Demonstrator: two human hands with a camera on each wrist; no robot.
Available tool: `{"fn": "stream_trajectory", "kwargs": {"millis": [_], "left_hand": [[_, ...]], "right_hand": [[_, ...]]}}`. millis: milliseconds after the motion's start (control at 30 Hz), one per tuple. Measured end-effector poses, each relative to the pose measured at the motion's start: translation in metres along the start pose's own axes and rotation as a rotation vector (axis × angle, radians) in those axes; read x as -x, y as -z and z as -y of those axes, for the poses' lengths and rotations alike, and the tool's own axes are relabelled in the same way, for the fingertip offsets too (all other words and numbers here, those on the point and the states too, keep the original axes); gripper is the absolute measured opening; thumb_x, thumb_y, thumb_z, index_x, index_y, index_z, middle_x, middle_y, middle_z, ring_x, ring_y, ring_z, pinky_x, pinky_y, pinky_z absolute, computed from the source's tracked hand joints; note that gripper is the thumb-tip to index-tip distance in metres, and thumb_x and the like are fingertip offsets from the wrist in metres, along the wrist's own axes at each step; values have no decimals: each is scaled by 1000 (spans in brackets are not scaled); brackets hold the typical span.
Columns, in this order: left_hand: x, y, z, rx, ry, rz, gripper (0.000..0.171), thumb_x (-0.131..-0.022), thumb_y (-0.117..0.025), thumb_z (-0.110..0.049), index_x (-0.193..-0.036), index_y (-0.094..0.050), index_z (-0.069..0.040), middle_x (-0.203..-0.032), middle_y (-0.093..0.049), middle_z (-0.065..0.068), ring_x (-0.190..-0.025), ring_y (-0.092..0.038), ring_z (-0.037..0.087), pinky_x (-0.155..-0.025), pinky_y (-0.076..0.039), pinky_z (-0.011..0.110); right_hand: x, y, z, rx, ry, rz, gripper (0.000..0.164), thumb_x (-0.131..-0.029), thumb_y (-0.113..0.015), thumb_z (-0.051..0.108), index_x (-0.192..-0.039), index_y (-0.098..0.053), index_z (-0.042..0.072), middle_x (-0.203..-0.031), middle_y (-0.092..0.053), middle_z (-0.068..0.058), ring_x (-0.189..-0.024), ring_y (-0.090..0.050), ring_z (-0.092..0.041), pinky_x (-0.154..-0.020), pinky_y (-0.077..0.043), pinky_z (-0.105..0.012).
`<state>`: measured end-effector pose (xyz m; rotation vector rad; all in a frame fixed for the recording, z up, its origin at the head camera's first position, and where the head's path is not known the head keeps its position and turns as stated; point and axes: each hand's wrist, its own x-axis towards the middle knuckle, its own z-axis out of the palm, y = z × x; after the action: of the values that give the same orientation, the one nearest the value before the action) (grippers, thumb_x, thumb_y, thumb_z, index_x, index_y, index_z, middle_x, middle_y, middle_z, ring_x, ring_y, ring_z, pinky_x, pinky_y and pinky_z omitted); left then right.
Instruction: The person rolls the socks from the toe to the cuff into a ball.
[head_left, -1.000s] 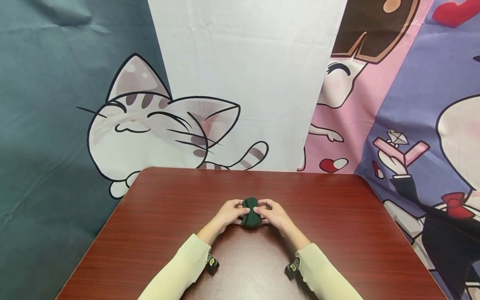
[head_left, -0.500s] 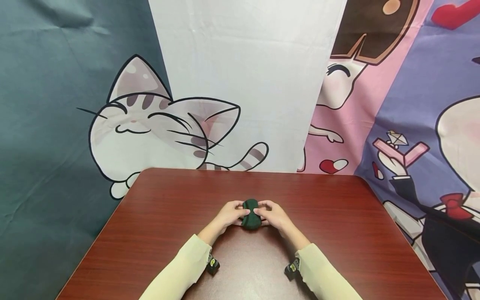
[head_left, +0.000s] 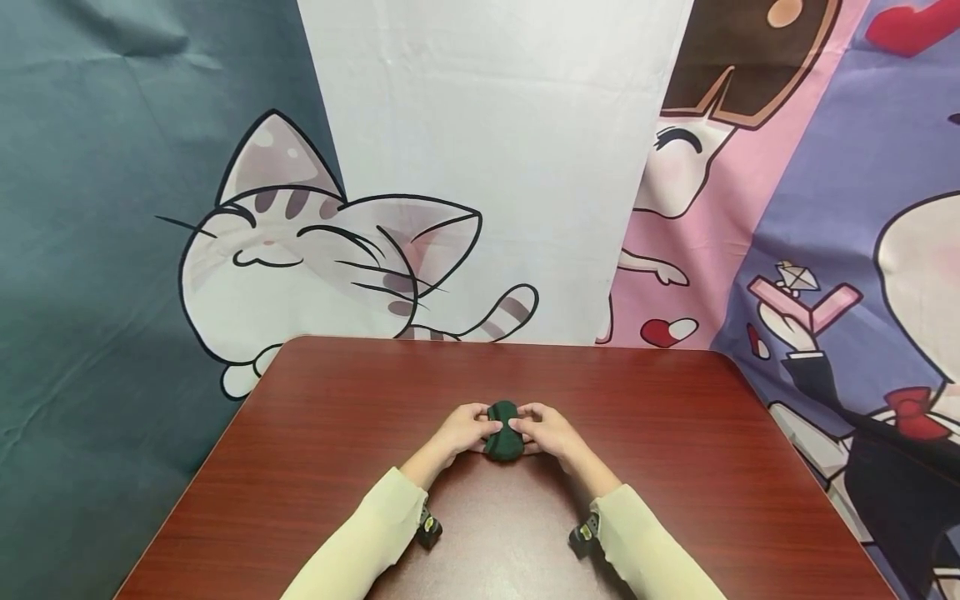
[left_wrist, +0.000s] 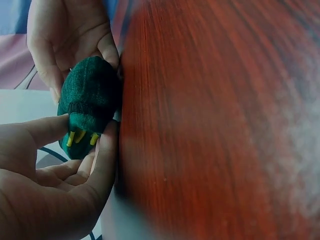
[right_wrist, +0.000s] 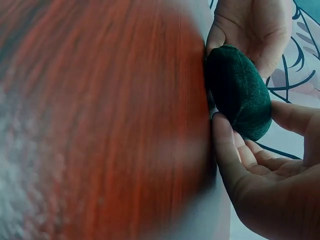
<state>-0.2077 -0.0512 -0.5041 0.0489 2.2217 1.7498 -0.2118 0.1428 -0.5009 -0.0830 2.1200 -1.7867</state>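
A rolled-up pair of dark green socks (head_left: 506, 442) sits low over the middle of the table, between both hands. My left hand (head_left: 462, 429) grips its left end, thumb on top and fingers curled round the side and underneath. On the opposite end my right hand (head_left: 546, 430) holds it the same way. Yellow marks and a darker ribbed band show on the socks (left_wrist: 90, 90) in the left wrist view. The right wrist view shows the smooth, rounded other end of the socks (right_wrist: 240, 95). The fingers hide part of the underside.
The reddish-brown wooden table (head_left: 337, 400) has rounded far corners. Behind it hangs a cartoon backdrop (head_left: 480, 125) with a cat on the left. A small black camera (head_left: 429, 529) is strapped at the left wrist, another camera (head_left: 583, 536) at the right.
Both hands keep their hold on the socks. Hands and socks have shifted very slightly toward the person; nothing was let go.
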Motion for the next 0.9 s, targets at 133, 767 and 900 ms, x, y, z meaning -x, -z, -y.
{"fn": "stream_trajectory", "kwargs": {"millis": [133,767,900], "left_hand": [[1,-1,0,-49,-6,-11,42,-93,-72,-16,-128,-61,6,-110,-71,13,-89,-69,17,-73,-59,32],[-6,6,-2,-80,32,-3,39,-95,-71,-17,-124,-61,7,-106,-70,12,-82,-66,14,-68,-60,31],[-6,8,-1,-76,28,-2,37,-95,-72,-16,-122,-62,7,-105,-69,12,-82,-66,14,-68,-60,32]], "right_hand": [[0,0,0,-6,-3,15,47,-95,-68,17,-131,-53,-8,-113,-65,-19,-83,-69,-19,-70,-61,-37],[-3,0,4,116,-73,-23,42,-97,-69,26,-122,-63,-7,-100,-70,-16,-84,-70,-20,-74,-61,-39],[-6,2,3,131,-81,-10,43,-96,-69,27,-121,-63,-8,-100,-71,-15,-86,-70,-19,-76,-61,-37]]}}
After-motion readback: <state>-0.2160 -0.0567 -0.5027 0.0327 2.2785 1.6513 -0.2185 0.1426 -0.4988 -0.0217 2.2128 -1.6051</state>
